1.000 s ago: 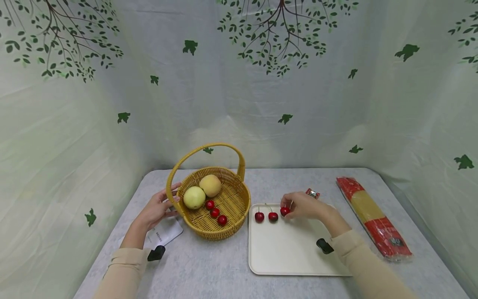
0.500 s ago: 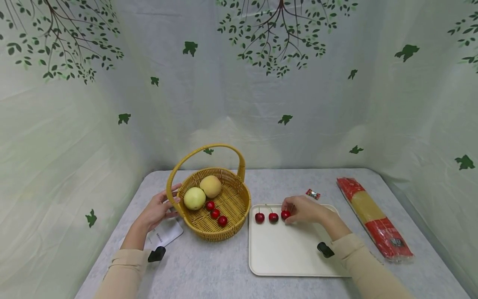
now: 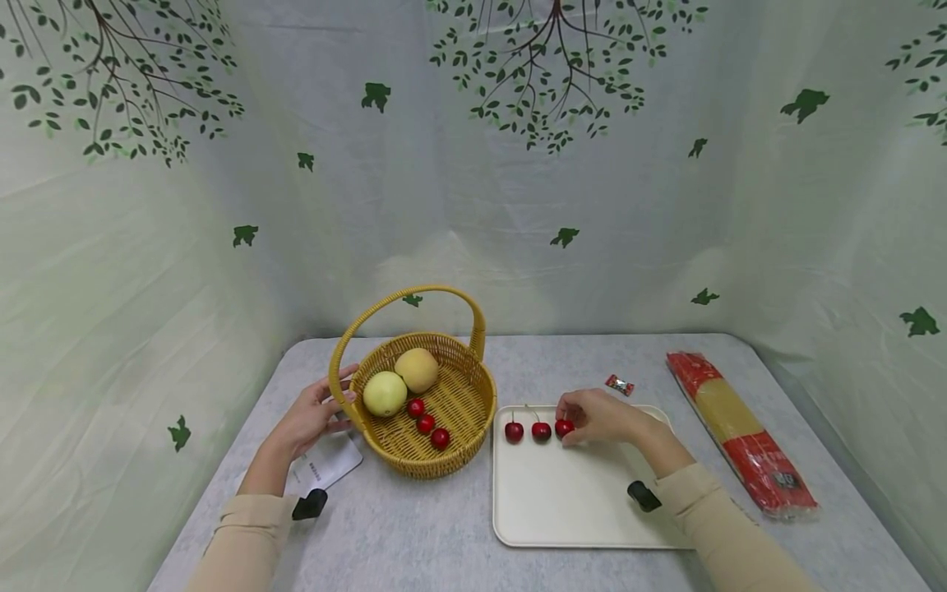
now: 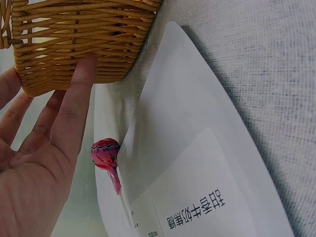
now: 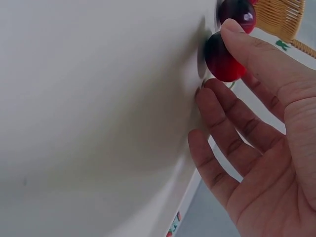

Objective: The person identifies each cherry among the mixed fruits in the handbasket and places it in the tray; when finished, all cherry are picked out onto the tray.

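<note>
My left hand (image 3: 307,418) rests against the left side of a yellow wicker basket (image 3: 464,404), below one end of its handle. In the left wrist view its fingers reach out fairly straight, one fingertip touching the woven wall. Inside the basket lie a green round fruit (image 3: 385,394), a yellow round fruit (image 3: 417,369) and three red cherries (image 3: 425,423). Over the cream tray (image 3: 577,501), my right hand (image 3: 607,418) pinches a dark red cherry (image 5: 224,58) between thumb and finger, low at the tray's surface. Two stemmed cherries (image 3: 541,431) stand to its left in a row.
A white card or packet (image 4: 197,143) with printed characters lies under my left wrist, a pink wrapped lollipop (image 4: 105,154) beside it. Behind the tray is a small red wrapped candy (image 3: 620,384). A long red and yellow packet (image 3: 740,432) lies at the right.
My right hand has lowered slightly with the cherry, and the small candy behind it shows more fully. The left hand and basket have not visibly moved.
</note>
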The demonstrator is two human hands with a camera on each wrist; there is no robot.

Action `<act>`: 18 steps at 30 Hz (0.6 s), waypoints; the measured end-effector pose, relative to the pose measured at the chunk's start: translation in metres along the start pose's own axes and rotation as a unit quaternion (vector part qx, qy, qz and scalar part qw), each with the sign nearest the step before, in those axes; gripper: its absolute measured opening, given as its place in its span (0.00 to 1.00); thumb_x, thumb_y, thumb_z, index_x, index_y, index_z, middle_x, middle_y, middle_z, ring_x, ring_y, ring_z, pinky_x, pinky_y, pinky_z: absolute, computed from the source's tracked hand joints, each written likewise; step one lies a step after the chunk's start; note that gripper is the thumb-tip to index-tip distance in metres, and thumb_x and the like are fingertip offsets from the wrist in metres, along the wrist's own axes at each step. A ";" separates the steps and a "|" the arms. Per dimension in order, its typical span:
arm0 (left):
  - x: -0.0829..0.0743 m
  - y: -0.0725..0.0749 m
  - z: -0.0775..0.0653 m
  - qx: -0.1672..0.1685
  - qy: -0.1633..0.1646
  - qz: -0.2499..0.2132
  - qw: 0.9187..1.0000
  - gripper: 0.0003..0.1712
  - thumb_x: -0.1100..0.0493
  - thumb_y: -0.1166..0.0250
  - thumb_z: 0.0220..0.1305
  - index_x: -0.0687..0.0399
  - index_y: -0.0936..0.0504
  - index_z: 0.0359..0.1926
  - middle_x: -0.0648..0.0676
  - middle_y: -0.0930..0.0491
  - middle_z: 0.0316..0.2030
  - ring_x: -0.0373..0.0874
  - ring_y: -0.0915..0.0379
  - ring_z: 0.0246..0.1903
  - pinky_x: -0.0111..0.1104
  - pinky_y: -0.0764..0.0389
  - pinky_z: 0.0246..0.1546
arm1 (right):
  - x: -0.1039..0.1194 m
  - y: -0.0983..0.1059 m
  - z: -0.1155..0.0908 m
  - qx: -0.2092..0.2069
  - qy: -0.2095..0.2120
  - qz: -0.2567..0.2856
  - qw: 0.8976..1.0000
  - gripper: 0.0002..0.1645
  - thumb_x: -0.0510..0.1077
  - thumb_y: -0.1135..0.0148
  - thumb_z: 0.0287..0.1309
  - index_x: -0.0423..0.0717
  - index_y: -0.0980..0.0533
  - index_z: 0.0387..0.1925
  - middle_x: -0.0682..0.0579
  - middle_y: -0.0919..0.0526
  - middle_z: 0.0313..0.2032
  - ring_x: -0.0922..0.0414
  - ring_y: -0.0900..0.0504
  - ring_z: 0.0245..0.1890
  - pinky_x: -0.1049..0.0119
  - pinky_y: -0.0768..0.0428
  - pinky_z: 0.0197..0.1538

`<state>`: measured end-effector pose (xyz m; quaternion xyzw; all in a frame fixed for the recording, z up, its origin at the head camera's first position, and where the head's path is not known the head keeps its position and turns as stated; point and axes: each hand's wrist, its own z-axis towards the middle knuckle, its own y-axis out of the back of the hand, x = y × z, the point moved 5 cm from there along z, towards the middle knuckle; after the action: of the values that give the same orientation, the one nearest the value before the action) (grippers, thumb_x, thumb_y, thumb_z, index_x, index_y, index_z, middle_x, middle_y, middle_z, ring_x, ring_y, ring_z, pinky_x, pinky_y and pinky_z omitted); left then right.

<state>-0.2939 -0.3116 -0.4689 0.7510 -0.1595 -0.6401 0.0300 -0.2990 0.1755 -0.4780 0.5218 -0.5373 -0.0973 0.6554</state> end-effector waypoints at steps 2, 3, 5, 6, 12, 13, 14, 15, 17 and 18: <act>0.000 0.000 0.000 0.000 -0.001 -0.001 1.000 0.38 0.58 0.42 0.84 0.46 0.45 0.86 0.69 0.42 0.80 0.43 0.19 0.58 0.49 0.12 0.59 | 0.000 0.000 0.000 0.001 0.004 0.002 1.000 0.18 0.45 0.17 0.57 0.50 0.19 0.44 0.58 0.16 0.37 0.59 0.22 0.38 0.69 0.21 0.42; 0.000 0.000 0.000 0.001 -0.001 -0.002 1.000 0.38 0.58 0.42 0.84 0.46 0.45 0.86 0.69 0.41 0.80 0.42 0.19 0.57 0.49 0.12 0.59 | 0.000 0.001 0.000 0.002 0.005 0.001 1.000 0.18 0.45 0.17 0.57 0.50 0.19 0.44 0.58 0.16 0.37 0.59 0.22 0.38 0.70 0.21 0.42; 0.000 0.000 0.000 0.001 -0.002 -0.003 1.000 0.38 0.58 0.42 0.84 0.46 0.45 0.86 0.69 0.42 0.80 0.41 0.19 0.57 0.48 0.12 0.58 | 0.000 0.001 0.000 0.004 0.005 0.003 1.000 0.18 0.45 0.17 0.57 0.50 0.19 0.45 0.58 0.16 0.38 0.59 0.22 0.38 0.70 0.20 0.42; 0.000 0.000 0.000 0.001 -0.002 -0.003 1.000 0.38 0.58 0.42 0.84 0.46 0.45 0.86 0.69 0.42 0.80 0.41 0.19 0.57 0.48 0.12 0.58 | 0.000 0.002 0.000 0.005 0.006 0.002 1.000 0.18 0.45 0.17 0.57 0.50 0.19 0.45 0.57 0.16 0.38 0.59 0.21 0.38 0.70 0.20 0.42; 0.000 0.000 -0.002 -0.001 0.004 -0.004 1.000 0.37 0.59 0.42 0.83 0.46 0.44 0.86 0.69 0.42 0.80 0.40 0.19 0.55 0.45 0.11 0.57 | 0.000 0.005 -0.001 0.005 -0.005 -0.009 1.000 0.20 0.46 0.17 0.57 0.51 0.18 0.48 0.56 0.15 0.40 0.59 0.20 0.39 0.68 0.18 0.43; 0.000 0.000 -0.002 0.000 0.003 -0.003 1.000 0.38 0.59 0.42 0.84 0.47 0.44 0.86 0.69 0.42 0.80 0.39 0.19 0.55 0.45 0.11 0.57 | 0.001 0.006 -0.001 0.005 -0.009 -0.009 1.000 0.20 0.47 0.17 0.58 0.51 0.18 0.48 0.55 0.15 0.40 0.59 0.19 0.40 0.67 0.18 0.44; 0.000 0.000 -0.002 -0.001 0.005 -0.004 1.000 0.37 0.59 0.42 0.83 0.47 0.44 0.86 0.69 0.42 0.80 0.39 0.19 0.55 0.45 0.11 0.56 | 0.001 0.007 -0.001 0.005 -0.015 -0.008 1.000 0.20 0.47 0.18 0.58 0.50 0.18 0.49 0.55 0.15 0.41 0.59 0.19 0.41 0.66 0.18 0.45; 0.000 0.000 -0.001 -0.001 0.006 -0.004 1.000 0.37 0.60 0.43 0.83 0.47 0.44 0.86 0.69 0.42 0.80 0.39 0.19 0.55 0.45 0.11 0.56 | 0.002 0.009 -0.001 0.005 -0.019 -0.007 1.000 0.20 0.47 0.18 0.59 0.50 0.18 0.50 0.55 0.15 0.42 0.58 0.19 0.42 0.65 0.17 0.46; 0.000 0.000 -0.001 -0.001 0.006 -0.003 1.000 0.37 0.59 0.42 0.83 0.47 0.44 0.86 0.69 0.42 0.80 0.40 0.19 0.55 0.45 0.11 0.56 | 0.004 0.014 -0.001 0.004 -0.027 -0.003 1.000 0.20 0.47 0.20 0.61 0.49 0.17 0.51 0.54 0.15 0.43 0.57 0.18 0.45 0.62 0.16 0.48; 0.000 0.000 -0.001 0.000 0.005 -0.003 1.000 0.37 0.59 0.42 0.83 0.47 0.44 0.86 0.69 0.42 0.80 0.40 0.19 0.55 0.45 0.11 0.56 | 0.006 0.017 0.000 0.004 -0.029 -0.002 1.000 0.19 0.47 0.21 0.62 0.48 0.17 0.52 0.53 0.15 0.44 0.56 0.18 0.46 0.61 0.15 0.49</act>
<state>-0.2932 -0.3118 -0.4684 0.7547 -0.1569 -0.6363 0.0289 -0.3035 0.1790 -0.4605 0.5225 -0.5550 -0.1118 0.6375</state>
